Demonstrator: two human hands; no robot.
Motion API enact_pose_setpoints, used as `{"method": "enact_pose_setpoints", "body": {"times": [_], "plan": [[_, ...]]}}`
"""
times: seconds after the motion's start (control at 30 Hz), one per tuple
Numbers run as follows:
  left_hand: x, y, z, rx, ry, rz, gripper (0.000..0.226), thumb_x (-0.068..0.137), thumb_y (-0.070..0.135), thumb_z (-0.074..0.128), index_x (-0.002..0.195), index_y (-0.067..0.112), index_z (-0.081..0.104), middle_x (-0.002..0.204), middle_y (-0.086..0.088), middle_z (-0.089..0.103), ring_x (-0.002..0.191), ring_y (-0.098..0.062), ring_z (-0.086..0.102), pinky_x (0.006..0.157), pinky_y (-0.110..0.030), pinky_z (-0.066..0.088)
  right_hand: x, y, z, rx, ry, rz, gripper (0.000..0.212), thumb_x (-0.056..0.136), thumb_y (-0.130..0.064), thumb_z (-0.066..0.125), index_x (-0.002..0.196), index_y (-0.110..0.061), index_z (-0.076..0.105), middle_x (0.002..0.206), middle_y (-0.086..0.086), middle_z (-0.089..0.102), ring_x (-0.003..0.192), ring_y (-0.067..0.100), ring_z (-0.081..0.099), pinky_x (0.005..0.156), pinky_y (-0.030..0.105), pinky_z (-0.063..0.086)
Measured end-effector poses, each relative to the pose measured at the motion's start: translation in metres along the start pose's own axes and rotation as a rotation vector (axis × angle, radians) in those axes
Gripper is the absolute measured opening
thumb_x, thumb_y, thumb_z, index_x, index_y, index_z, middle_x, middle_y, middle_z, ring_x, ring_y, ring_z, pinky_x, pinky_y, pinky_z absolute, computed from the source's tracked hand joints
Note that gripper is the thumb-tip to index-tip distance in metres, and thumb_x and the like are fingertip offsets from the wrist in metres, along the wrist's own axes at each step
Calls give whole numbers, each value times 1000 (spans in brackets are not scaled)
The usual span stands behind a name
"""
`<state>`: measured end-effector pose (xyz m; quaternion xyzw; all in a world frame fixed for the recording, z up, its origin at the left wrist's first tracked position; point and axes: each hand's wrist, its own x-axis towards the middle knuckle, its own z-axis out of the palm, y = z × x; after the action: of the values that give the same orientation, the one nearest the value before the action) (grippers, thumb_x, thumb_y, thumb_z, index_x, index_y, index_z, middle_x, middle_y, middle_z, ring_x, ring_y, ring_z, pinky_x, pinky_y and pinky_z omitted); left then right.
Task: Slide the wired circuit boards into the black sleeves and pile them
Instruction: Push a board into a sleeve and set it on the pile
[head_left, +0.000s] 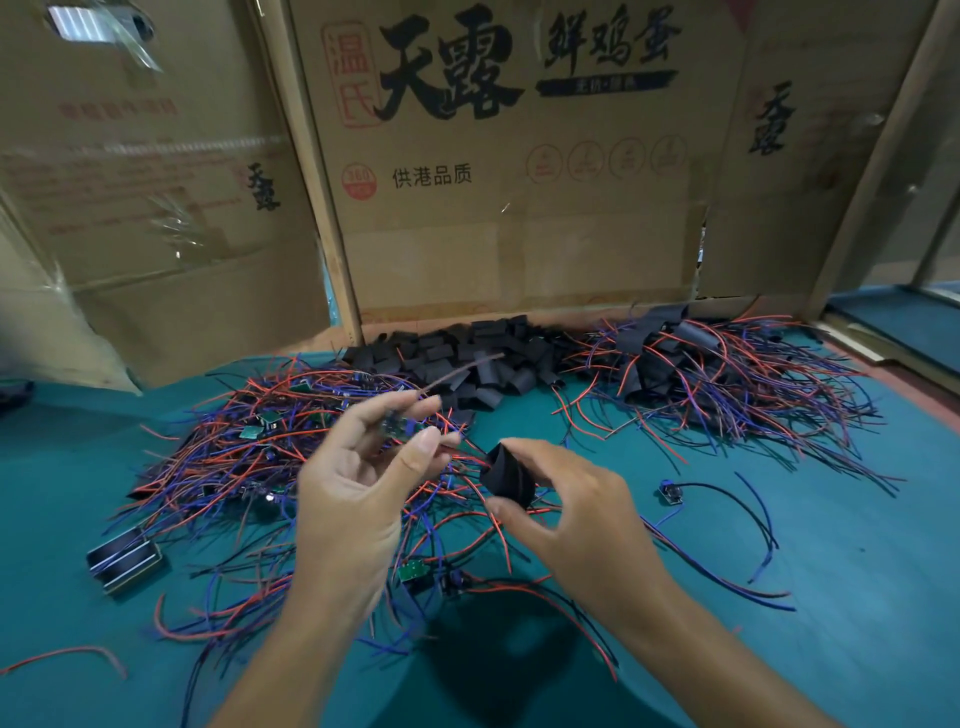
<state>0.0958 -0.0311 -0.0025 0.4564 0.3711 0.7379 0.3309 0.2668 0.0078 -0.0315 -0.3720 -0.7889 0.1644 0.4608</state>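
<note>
A small wired circuit board, green and blurred, sits pinched between the thumb and fingertips of the left hand, raised above the surface; its thin wires trail up and away past the fingers, too smeared to count. Just to the right of it, close but apart, the right hand pinches a black sleeve between thumb and forefinger, the matte, soft-looking tube squeezed so its mouth gapes in an oval toward the board.

Under and to the left of the left hand lies a loose tangle of wired boards: thin glossy red, blue and black wires with small green rectangular boards showing among them. Beyond both hands, against the cardboard, sits a heap of empty sleeves, short flat black pieces, some curled. Farther right of the right hand is a pile of sleeved boards, dark wrapped shapes with red and blue wires fanning out.

Near the right hand's outer side lies a single small board with long black and blue wires. Low to the left of the left hand rests a dark boxy metal part with pale edges. All lie on a smooth teal surface, backed by brown printed cardboard panels and pale wooden posts.
</note>
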Motion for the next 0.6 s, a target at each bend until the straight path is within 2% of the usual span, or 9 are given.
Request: {"method": "enact_pose_setpoints", "body": {"times": [0.1, 0.17, 0.23, 0.37, 0.5, 0.6], "plan": [[-8, -10, 10, -4, -70, -105, 25, 95, 30, 57, 112, 20, 73, 120, -7, 72, 105, -28, 71, 84, -29, 58, 1, -1, -1, -10, 45, -49, 40, 81, -29, 72, 120, -26, 61, 103, -10, 64, 95, 7, 60, 85, 21, 46], [-11, -14, 14, 71, -85, -123, 26, 95, 31, 56, 113, 23, 73, 120, -3, 72, 112, -27, 68, 94, -34, 54, 1, -2, -2, -23, 44, -72, 43, 82, -25, 73, 123, -24, 61, 103, -8, 62, 93, 6, 57, 84, 16, 43], [-15, -17, 18, 97, -103, -134, 29, 92, 30, 57, 114, 20, 73, 119, -2, 73, 116, -23, 66, 104, -38, 50, 1, -3, -2, -28, 20, -81, 43, 84, -23, 73, 125, -24, 60, 100, -8, 60, 89, 4, 54, 81, 15, 42], [-16, -17, 21, -60, -69, -212, 33, 89, 28, 58, 115, 12, 69, 119, -7, 73, 119, -22, 65, 105, -31, 46, 0, -3, -2, -35, -8, -88, 42, 85, -19, 71, 126, -23, 60, 102, -8, 61, 87, -1, 50, 80, 9, 37], [-16, -16, 22, -215, -69, -292, 25, 93, 22, 52, 110, 9, 64, 122, -10, 71, 124, -24, 61, 109, -36, 46, -1, -4, -1, -55, -18, -84, 42, 87, -23, 70, 128, -19, 61, 111, -3, 66, 98, 11, 59, 84, 21, 45], [-17, -17, 23, -271, -62, -311, 21, 94, 21, 51, 107, 10, 64, 125, -10, 69, 124, -22, 61, 108, -41, 40, -2, -5, 0, -72, -26, -88, 43, 88, -24, 68, 130, -17, 60, 108, 0, 66, 95, 17, 61, 81, 32, 49]]}}
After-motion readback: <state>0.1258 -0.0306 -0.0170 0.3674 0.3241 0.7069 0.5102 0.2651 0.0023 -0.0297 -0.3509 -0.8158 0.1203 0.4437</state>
